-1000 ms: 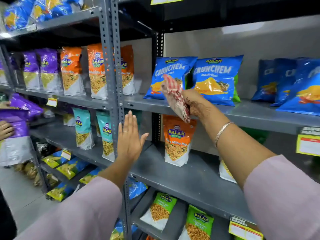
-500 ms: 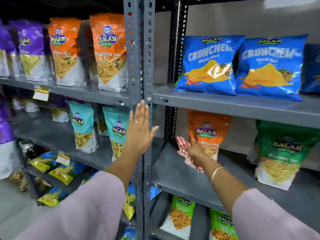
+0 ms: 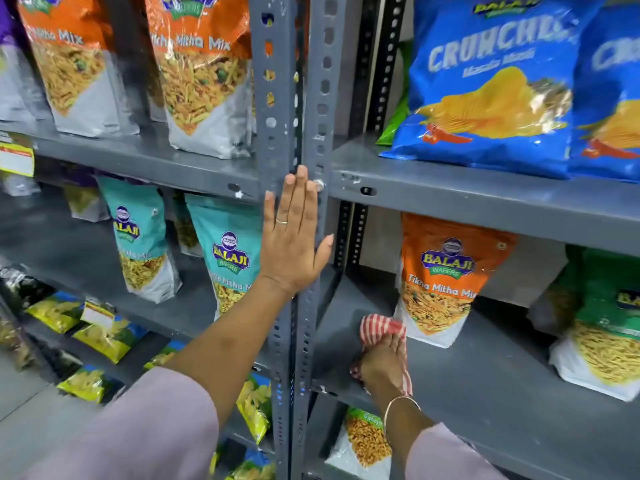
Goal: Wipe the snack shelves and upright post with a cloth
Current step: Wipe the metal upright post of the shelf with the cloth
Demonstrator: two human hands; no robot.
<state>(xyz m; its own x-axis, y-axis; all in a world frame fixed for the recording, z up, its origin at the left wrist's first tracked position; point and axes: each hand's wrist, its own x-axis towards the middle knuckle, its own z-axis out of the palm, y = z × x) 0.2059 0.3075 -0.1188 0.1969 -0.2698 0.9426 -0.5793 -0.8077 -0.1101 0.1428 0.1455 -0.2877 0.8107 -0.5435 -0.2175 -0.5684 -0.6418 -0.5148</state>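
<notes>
The right hand (image 3: 382, 365) presses the bunched cloth (image 3: 379, 329) onto the middle shelf (image 3: 485, 382), with the cloth's far end touching the orange bag (image 3: 445, 289) at one o'clock — a stroke carried on that way would likely tip or shove it back. The left hand (image 3: 292, 237) lies flat, fingers together, on the post (image 3: 301, 98), holding nothing. On that shelf right of the post I count two bags — one orange, one green (image 3: 602, 323) at three o'clock — and one cloth.
</notes>
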